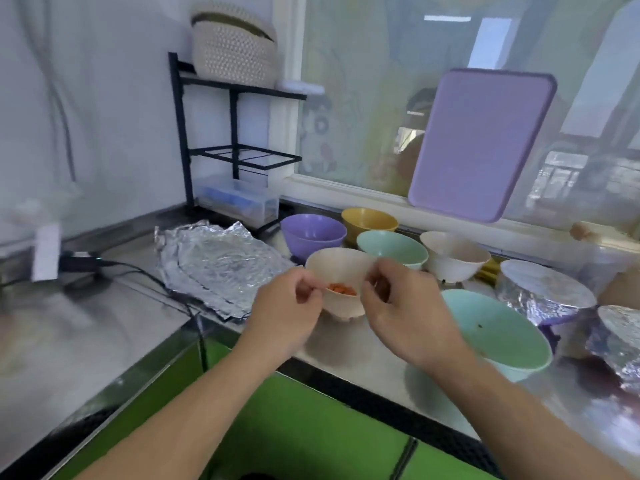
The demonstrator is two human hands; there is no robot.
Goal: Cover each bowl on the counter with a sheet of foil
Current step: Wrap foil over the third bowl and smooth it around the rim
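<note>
A: Figure: the cream bowl [341, 271], holding some orange food, stands near the front of the desk [145, 327], just right of the foil sheets [216, 263]. Which step is this?

B: Judging by the layout, positioning the bowl before a sheet goes over it. Two foil-covered bowls [545, 289] sit at far right; the purple bowl [313, 232], yellow bowl [369, 220], green bowl [391, 245], white bowl [453, 254] and large green bowl [498, 332] are uncovered.

A: And the fingers?

B: The left hand [289, 313] and right hand [403, 313] flank the bowl, fingers curled, tips at opposite sides of the rim. They appear to pinch it, though blur leaves that uncertain.

A: Advice?

B: Set the bowl flat, lift one sheet only, centre it, then crimp the edge down all round.
</note>
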